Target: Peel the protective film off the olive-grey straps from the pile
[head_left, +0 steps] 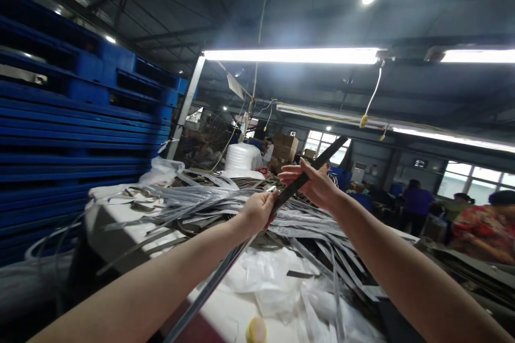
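My left hand [258, 211] is closed around a long dark strip [290, 187] above the middle of the table. The strip slants up to the right, and a greyish length trails from below my left hand toward the lower left. My right hand [316, 185] touches the strip's upper part, its fingers stretched out and pointing left. Beneath and behind both hands lies a tangled heap of grey and dark strips [201, 201].
Blue pallets [137, 134] are stacked at the left. The white table [102, 193] bears clear plastic [269, 278], a short dark piece [301, 274] and a yellow round object [256, 329]. A white roll [241, 158] stands behind. People [418, 201] are at the right.
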A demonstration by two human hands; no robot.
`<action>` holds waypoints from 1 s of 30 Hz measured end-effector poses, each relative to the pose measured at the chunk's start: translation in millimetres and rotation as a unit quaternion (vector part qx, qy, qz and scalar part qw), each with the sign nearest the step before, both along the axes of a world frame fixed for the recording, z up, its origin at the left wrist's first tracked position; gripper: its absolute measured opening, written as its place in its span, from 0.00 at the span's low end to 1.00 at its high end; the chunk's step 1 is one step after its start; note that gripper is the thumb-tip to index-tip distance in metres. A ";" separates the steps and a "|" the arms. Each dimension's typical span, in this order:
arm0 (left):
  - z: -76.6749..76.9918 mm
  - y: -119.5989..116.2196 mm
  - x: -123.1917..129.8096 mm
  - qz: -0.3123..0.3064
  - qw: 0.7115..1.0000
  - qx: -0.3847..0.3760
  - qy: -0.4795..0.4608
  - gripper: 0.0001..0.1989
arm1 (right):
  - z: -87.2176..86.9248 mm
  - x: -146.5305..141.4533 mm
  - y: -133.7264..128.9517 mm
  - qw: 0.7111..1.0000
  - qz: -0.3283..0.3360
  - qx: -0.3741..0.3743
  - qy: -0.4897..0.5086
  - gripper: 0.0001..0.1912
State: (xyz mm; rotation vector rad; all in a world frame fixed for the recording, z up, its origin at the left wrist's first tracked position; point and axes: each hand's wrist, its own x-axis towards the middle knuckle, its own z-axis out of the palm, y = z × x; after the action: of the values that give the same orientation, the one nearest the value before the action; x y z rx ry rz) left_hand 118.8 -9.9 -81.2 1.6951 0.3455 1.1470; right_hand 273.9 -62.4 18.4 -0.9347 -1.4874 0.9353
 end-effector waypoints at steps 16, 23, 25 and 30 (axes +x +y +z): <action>44.1 -3.7 2.4 0.023 0.996 0.074 -0.044 0.32 | 32.3 -16.6 -5.0 0.995 -0.075 0.062 0.004 0.29; 54.6 -2.8 -7.3 0.039 0.993 0.082 -0.072 0.31 | 11.9 -47.8 4.0 0.995 -0.063 0.064 -0.044 0.27; 53.5 -4.0 -11.2 0.046 0.994 0.065 -0.070 0.29 | 20.9 -44.1 5.1 0.981 -0.136 0.136 -0.033 0.25; 57.2 -5.5 -14.4 0.044 0.996 0.041 -0.064 0.27 | 29.6 -41.8 10.0 0.971 -0.133 0.179 -0.086 0.27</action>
State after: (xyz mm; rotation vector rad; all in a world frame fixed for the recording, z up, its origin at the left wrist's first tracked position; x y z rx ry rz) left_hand 104.4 -15.5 -24.0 1.6813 0.2998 1.3444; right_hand 232.0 -52.4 48.0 -0.9328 -1.5625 0.3803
